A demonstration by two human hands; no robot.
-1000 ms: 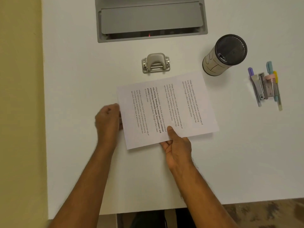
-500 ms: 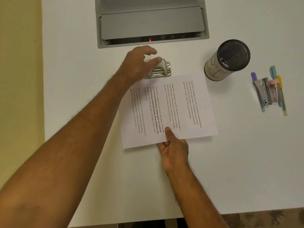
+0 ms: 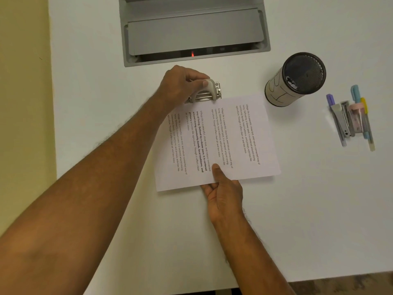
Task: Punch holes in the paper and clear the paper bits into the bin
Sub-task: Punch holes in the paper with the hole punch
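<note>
Left hand (image 3: 180, 84) grips hole punch (image 3: 207, 92) at upper centre, touching the printed paper's (image 3: 223, 141) top edge. Right hand (image 3: 223, 192) pinches paper's bottom edge, thumb on top. Mesh bin (image 3: 297, 78) upper right; pens (image 3: 350, 118) far right.

Plenty of bare counter (image 3: 319, 209) to the right of and below the paper (image 3: 223, 141), so that side's wide open. The left arm (image 3: 106, 177) cuts diagonally across the near-left. Up top, the punch (image 3: 207, 91) sits tight against the paper edge, with the grey hatch (image 3: 193, 28) right behind. The bin (image 3: 295, 78) and pens (image 3: 350, 120) crowd the far right.
</note>
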